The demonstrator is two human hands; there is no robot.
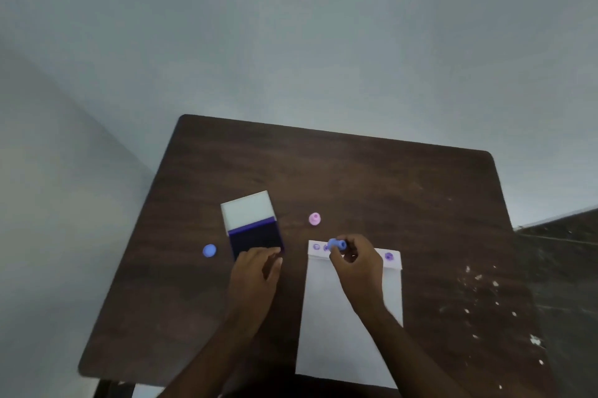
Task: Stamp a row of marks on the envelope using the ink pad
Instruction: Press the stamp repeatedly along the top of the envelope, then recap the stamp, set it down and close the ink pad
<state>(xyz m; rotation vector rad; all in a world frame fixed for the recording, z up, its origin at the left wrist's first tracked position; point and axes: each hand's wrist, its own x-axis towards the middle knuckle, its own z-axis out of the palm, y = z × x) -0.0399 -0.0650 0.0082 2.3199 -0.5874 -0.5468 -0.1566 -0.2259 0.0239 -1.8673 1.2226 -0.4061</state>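
A white envelope [349,326] lies on the dark wooden table [356,177], its flap end away from me. Purple round marks [316,247] run along that far edge, with one more at the right end. My right hand [356,263] hovers over the marked edge, pinching a small blue stamp [336,245] that lies tilted on its side. The ink pad [257,239] sits open to the left, its white lid raised behind the dark purple pad. My left hand [257,271] rests its fingertips on the pad's near edge.
A blue cap or stamp [209,250] lies left of the ink pad. A pink stamp [314,219] stands beyond the envelope. White flecks dot the table's right side. Pale walls surround the table.
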